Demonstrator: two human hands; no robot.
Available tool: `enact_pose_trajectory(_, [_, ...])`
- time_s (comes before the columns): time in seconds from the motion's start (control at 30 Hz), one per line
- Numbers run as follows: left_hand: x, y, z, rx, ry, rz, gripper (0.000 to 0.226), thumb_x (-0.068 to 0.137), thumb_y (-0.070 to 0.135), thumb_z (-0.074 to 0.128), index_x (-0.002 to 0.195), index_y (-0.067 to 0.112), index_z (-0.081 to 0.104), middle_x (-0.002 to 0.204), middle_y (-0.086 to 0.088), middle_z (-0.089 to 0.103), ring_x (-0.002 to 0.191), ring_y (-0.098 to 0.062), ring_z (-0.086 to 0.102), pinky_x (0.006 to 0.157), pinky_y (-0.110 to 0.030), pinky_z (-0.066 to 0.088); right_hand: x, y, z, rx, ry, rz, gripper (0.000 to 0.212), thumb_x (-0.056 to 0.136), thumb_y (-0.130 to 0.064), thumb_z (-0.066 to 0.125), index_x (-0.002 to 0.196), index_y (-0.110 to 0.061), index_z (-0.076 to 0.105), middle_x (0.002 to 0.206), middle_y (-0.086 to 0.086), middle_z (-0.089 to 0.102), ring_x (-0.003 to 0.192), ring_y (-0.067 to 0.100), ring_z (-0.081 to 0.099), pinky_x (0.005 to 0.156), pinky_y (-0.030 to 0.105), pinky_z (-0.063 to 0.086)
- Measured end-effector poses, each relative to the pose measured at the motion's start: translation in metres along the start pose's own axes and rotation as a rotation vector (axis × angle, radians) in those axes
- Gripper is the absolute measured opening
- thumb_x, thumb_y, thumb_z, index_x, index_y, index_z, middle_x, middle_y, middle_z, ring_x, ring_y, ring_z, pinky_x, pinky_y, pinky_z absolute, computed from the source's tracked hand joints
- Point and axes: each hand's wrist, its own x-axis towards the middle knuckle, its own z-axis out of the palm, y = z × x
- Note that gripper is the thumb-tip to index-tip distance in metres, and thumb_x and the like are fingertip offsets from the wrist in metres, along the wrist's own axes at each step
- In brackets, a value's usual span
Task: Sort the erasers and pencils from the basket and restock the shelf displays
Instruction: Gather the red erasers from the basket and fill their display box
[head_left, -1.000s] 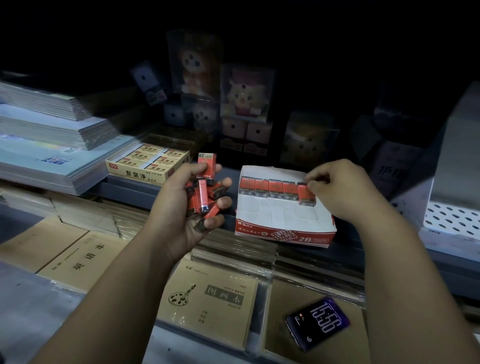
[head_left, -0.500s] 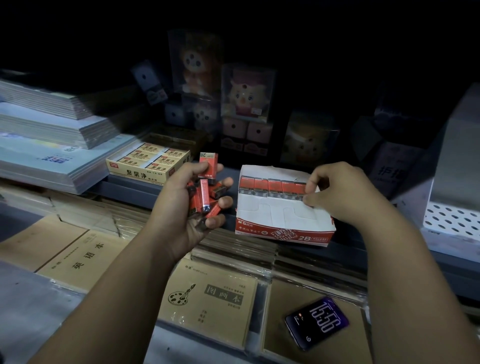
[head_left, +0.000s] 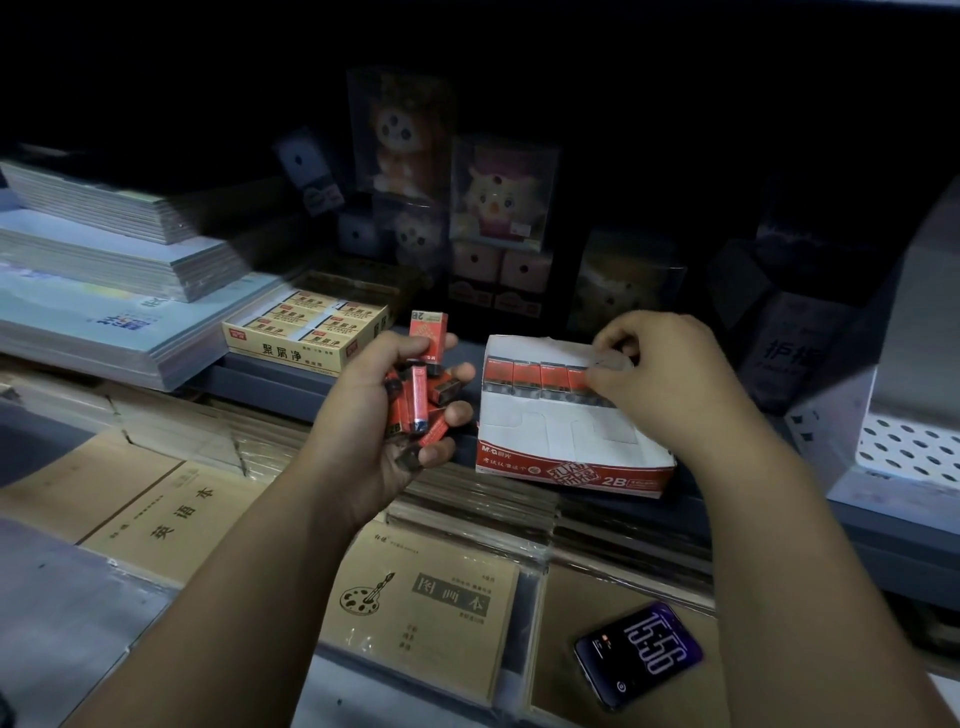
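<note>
Head view: red erasers going into a display box, with a loose handful that could spill.
At centre frame the left hand curls round a jumbled bunch of erasers, one sticking up at the top; a slack grip could drop some onto the notebooks below. Right of centre, the right hand has curled fingertips on the right end of the row at the back of the white display box; I cannot tell whether it pinches or presses. A hard push might tip neighbours. The erasers are small red-sleeved blocks with dark ends.

Dim shop shelving, boxed toys
</note>
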Motion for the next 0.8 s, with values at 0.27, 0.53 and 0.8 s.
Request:
enact_pose_trajectory(0.27, [-0.002, 0.001, 0.003, 0.234, -0.021, 0.038, 0.042, 0.098, 0.031, 0.054, 0.125, -0.001, 0.059, 0.08, -0.008, 0.067, 0.052, -0.015, 0.053, 0.038, -0.021, 0.031, -0.013, -0.063, 0.026, 0.465, -0.049, -0.136, 0.015, 0.091, -0.033, 0.073, 0.104, -0.027, 0.075, 0.099, -0.009, 0.067, 0.081, 0.004, 0.065, 0.078, 0.027, 0.057])
enact_pose_trajectory(0.53, [-0.003, -0.002, 0.001, 0.272, -0.055, 0.067, 0.038, 0.098, 0.018, 0.047, 0.125, -0.006, 0.058, 0.073, -0.011, 0.063, 0.048, -0.016, 0.05, 0.038, -0.022, 0.031, -0.016, -0.074, 0.026, 0.745, -0.11, -0.028, 0.005, 0.092, -0.015, 0.072, 0.091, -0.017, 0.076, 0.074, 0.003, 0.071, 0.06, 0.011, 0.066, 0.056, 0.023, 0.053])
enact_pose_trajectory(0.8, [0.002, -0.006, 0.002, 0.073, 0.042, 0.049, 0.032, 0.095, 0.012, 0.046, 0.125, 0.008, 0.054, 0.092, -0.013, 0.073, 0.055, -0.019, 0.051, 0.038, -0.021, 0.029, -0.01, -0.043, 0.006, 0.638, -0.163, -0.014, 0.006, 0.09, -0.005, 0.071, 0.09, -0.011, 0.073, 0.072, 0.013, 0.072, 0.064, 0.025, 0.073, 0.064, 0.038, 0.063])
